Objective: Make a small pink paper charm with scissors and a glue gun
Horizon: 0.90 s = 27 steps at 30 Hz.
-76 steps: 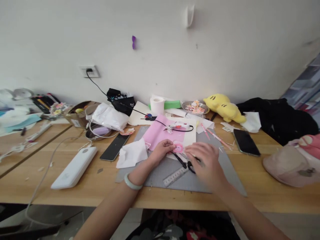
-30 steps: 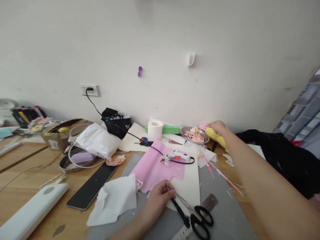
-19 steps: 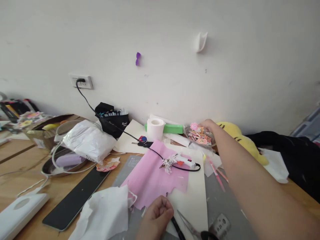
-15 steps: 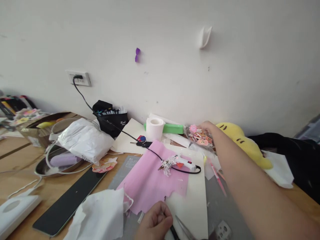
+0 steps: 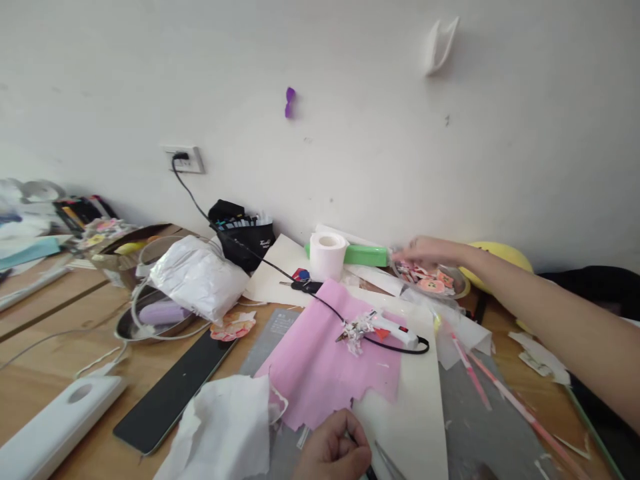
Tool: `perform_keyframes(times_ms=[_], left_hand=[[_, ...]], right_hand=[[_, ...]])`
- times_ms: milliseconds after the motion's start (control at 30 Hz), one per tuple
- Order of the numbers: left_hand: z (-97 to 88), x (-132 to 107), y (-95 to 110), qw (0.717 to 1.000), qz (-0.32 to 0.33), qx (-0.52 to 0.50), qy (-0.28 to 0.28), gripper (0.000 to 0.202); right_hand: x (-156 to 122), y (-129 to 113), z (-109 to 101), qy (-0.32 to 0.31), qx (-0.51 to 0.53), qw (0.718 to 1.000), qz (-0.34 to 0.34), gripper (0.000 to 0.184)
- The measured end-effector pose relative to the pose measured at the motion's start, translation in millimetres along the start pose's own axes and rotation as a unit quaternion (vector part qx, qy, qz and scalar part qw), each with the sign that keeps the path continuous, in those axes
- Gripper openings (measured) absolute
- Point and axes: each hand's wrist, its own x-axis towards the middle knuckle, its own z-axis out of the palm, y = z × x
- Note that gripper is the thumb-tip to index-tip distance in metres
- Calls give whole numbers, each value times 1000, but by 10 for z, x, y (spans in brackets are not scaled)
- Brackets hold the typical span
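Observation:
My left hand (image 5: pixel 336 448) is at the bottom centre, its fingers curled closed. A thin black object (image 5: pixel 371 472) shows at its fingers, mostly hidden, and I cannot make out what it is. Narrow metal blades (image 5: pixel 387 461) lie just to its right. My right hand (image 5: pixel 427 251) reaches far forward, over a round dish (image 5: pixel 464 288) with small pink and orange paper cut-outs (image 5: pixel 434 283). Its fingers are smeared by motion, so what they hold is unclear. Between my hands are pink crepe paper (image 5: pixel 305 360) and a white glue gun (image 5: pixel 397 330) with white scraps around its nozzle.
A white paper roll (image 5: pixel 328 259) and a green block (image 5: pixel 367 255) stand by the wall. At left are a black phone (image 5: pixel 175 393), a white power bank (image 5: pixel 63 430), a white plastic package (image 5: pixel 203 275) and a black pen pouch (image 5: pixel 245 243). A yellow plush (image 5: pixel 503 257) sits at right.
My view has turned left, so things sit further right. My right hand has shifted from the cut-outs' right edge to above them. My left hand remains closed.

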Motion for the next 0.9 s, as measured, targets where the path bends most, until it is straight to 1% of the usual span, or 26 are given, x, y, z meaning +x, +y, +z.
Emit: perform_keyframes(times_ms=[67, 100, 167, 200, 267, 333, 400, 467, 533, 600, 733, 800, 900], left_hand=[[32, -5, 21, 1000, 10, 9, 11, 44], [51, -12, 35, 1000, 16, 14, 18, 41], [89, -32, 71, 999, 25, 30, 26, 37], [107, -45, 90, 998, 29, 38, 29, 35], [134, -73, 125, 997, 39, 61, 38, 32], [148, -102, 151, 994, 51, 89, 45, 29], [150, -129, 169, 990, 58, 121, 50, 25], [145, -156, 180, 984, 64, 158, 54, 20], [140, -184, 184, 977, 72, 195, 54, 18], [142, -218, 183, 969, 82, 227, 51, 16], [221, -296, 242, 964, 105, 245, 18, 19], [314, -317, 349, 963, 134, 234, 11, 26], [480, -292, 597, 964, 174, 196, 34, 36]], right_hand=[[-206, -86, 167, -100, -40, 994, -10, 34], [-296, -105, 282, -137, -59, 989, -8, 35], [-434, -109, 534, -186, -90, 979, 0, 30], [-480, -99, 650, -190, -98, 977, -1, 25], [-539, -74, 819, -176, -100, 979, -8, 21], [-581, -52, 875, -160, -79, 984, -13, 21], [-644, -38, 839, -144, -33, 989, -12, 26], [-750, -33, 769, -123, 36, 992, -17, 37], [-902, -39, 728, -102, 113, 988, -21, 43], [-1077, -54, 750, -70, 186, 980, -18, 46], [-1371, -124, 957, 19, 301, 954, 2, 41], [-1453, -215, 1091, 47, 331, 942, 3, 36], [-1494, -480, 1269, 62, 346, 936, -25, 32]])
